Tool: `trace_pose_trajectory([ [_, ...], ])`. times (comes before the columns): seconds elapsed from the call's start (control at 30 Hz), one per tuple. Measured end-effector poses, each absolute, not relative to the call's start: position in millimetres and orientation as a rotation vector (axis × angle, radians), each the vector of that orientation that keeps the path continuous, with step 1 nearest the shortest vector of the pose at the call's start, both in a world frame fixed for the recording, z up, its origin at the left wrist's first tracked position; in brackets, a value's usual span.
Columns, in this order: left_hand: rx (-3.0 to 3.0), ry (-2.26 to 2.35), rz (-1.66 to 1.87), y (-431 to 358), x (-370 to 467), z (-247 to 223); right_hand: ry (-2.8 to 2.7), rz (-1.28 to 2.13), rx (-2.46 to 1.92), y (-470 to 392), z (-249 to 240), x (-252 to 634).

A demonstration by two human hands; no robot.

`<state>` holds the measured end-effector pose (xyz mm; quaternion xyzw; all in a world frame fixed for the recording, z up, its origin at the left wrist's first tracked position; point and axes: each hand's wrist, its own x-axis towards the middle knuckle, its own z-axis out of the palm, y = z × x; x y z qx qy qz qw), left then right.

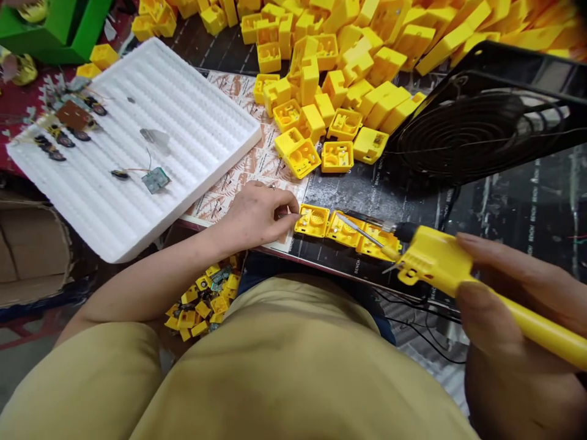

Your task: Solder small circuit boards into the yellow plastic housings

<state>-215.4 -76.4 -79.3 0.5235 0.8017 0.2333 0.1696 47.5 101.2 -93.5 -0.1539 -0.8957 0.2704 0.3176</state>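
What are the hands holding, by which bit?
The right hand holds the yellow tool by its body's rear. I can't tell whether the left hand grips a yellow case.

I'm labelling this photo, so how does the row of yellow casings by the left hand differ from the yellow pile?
The row of yellow casings has three, lined up; the pile is a jumble of many. The row's casings lie open side up; the pile's face various ways. The row sits at the left hand; the pile lies farther back. Both are yellow.
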Motion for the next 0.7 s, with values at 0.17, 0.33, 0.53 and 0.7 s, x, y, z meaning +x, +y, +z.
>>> trace_pose_trajectory([
  [0.17,1.460,2.158,0.698,-80,-220,-78,-2.311,0.874,-0.050,110,-83,31],
  [0.33,1.520,2.240,0.465,-73,-215,-71,-2.467,0.823,0.195,105,-69,22],
  [0.53,1.607,2.232,0.243,-65,-212,-60,-2.511,0.647,0.302,98,-60,17],
  [0.7,1.614,2.201,0.205,-64,-216,-58,-2.458,0.573,0.402,100,-58,7],
])
